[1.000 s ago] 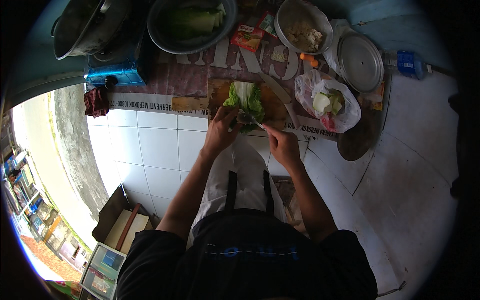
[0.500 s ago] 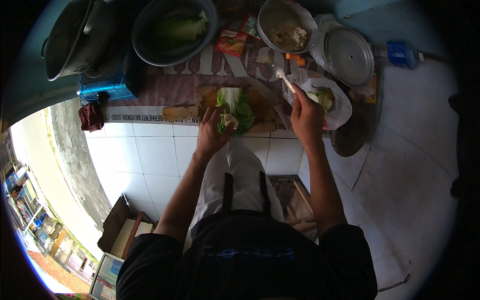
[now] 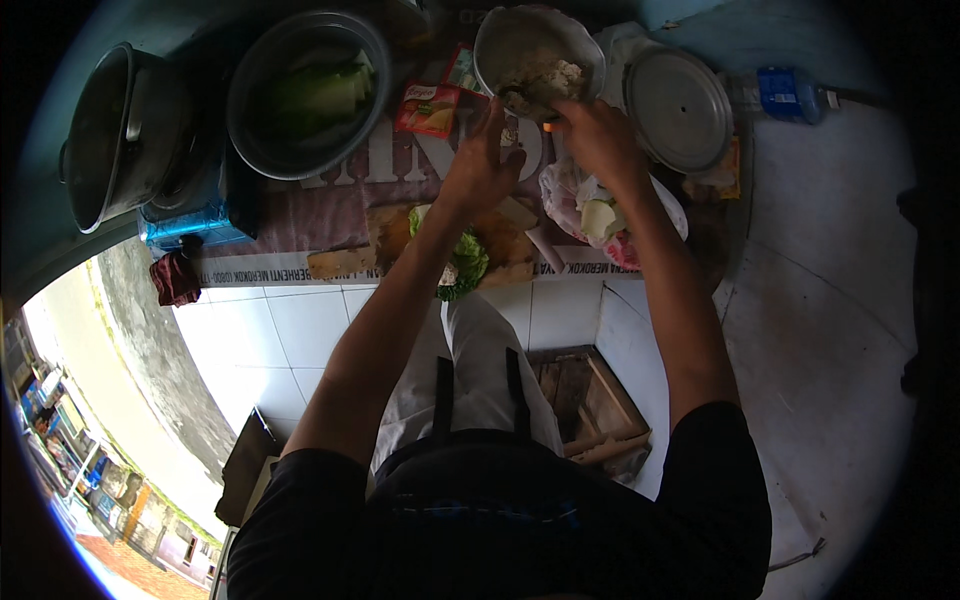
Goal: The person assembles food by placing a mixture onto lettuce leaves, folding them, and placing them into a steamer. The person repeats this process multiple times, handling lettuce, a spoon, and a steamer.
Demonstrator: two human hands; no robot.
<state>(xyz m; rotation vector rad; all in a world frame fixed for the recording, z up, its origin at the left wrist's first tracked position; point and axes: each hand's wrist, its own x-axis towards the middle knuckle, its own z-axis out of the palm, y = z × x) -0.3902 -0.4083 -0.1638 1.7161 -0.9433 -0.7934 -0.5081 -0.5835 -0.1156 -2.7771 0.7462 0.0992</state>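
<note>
My right hand point(image 3: 603, 148) reaches over the near rim of a metal bowl point(image 3: 590, 38), its fingers curled; the spoon it held a moment ago is mostly hidden. Inside the bowl sits a pale, crumbly mixture point(image 3: 560, 80). My left hand point(image 3: 482, 172) is raised beside the bowl's near left rim, fingers extended and thumb apart; whether it touches the rim I cannot tell. Below my left forearm, a green leafy vegetable point(image 3: 468, 262) with some pale mixture on it lies on a wooden cutting board point(image 3: 390, 232), partly covered by the arm.
A knife point(image 3: 545, 250) rests at the board's right. Beyond it is a plastic bag point(image 3: 565, 190) with a cut pale-green vegetable point(image 3: 600, 220). A basin point(image 3: 240, 100) of greens, a pot point(image 3: 100, 160), a blue stove point(image 3: 200, 222), seasoning packets point(image 3: 428, 110), a round lid point(image 3: 680, 110) and a bottle point(image 3: 790, 95) stand around.
My left hand has left the leafy vegetable and moved up beside the bowl. My right hand has moved up and left with the spoon to the bowl.
</note>
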